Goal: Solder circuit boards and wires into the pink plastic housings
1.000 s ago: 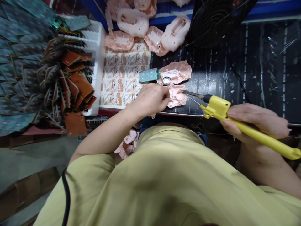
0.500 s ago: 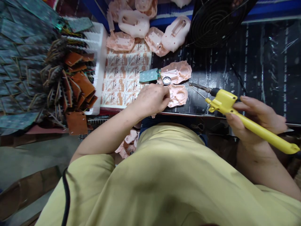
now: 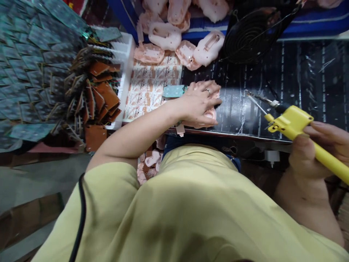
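My left hand lies with fingers stretched over two pink plastic shell halves on the black mat, covering most of them and the small speaker. A small green circuit board sticks out from under the hand at its left. My right hand grips a yellow soldering iron by its handle. The iron's metal tip points left and hovers above the mat, well right of the shells.
A black mat covers the bench. Several pink shells lie at the back beside a black fan grille. A white tray with brown boards and wires stands left, next to green circuit boards. A printed sheet lies between.
My left hand has moved from pinching at the shells' left edge to lying flat over them. The soldering iron has drawn back to the right, away from the shells.
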`<state>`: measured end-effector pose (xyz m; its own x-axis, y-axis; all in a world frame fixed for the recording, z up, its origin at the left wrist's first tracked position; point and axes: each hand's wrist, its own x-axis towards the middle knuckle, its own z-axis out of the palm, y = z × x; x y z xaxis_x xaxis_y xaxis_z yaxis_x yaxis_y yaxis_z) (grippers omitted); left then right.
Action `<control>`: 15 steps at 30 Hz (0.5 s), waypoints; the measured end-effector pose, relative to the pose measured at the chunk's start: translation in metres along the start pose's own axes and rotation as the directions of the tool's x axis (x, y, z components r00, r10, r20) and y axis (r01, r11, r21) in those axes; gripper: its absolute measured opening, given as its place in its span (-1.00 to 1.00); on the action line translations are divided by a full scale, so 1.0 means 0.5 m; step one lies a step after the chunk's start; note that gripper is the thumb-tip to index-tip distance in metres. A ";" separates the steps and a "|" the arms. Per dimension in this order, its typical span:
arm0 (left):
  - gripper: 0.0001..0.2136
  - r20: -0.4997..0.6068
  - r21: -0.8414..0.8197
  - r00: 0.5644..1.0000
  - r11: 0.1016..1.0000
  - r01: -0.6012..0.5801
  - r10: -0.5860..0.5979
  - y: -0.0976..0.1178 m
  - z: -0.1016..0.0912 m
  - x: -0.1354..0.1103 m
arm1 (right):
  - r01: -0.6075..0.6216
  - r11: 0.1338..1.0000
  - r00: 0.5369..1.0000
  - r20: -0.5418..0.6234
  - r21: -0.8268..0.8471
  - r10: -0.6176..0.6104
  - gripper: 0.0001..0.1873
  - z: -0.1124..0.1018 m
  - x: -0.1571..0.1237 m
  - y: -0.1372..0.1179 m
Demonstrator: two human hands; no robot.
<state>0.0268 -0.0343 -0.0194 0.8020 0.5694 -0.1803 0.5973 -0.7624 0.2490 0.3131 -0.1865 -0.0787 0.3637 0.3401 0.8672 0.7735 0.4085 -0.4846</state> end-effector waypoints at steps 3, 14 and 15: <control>-0.37 0.051 0.080 0.998 0.996 0.028 -0.032 0.009 -0.006 -0.097 | -0.002 1.000 1.000 -0.011 0.019 0.003 -0.62 0.008 0.001 -0.004; -0.67 0.382 0.090 0.888 0.967 0.237 -0.254 0.019 -0.051 -0.417 | -0.008 0.984 0.998 0.067 0.177 -0.004 -0.64 0.054 0.009 -0.016; -0.68 0.369 0.079 0.891 0.964 0.252 -0.263 0.007 -0.049 -0.400 | -0.005 0.985 0.999 0.046 0.174 -0.003 -0.64 0.057 0.013 -0.016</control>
<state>-0.1315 -0.1433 0.0409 0.5594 0.5947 -0.5774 0.7786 -0.6159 0.1199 0.2942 -0.1633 -0.0726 0.3374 0.3773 0.8624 0.6697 0.5476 -0.5016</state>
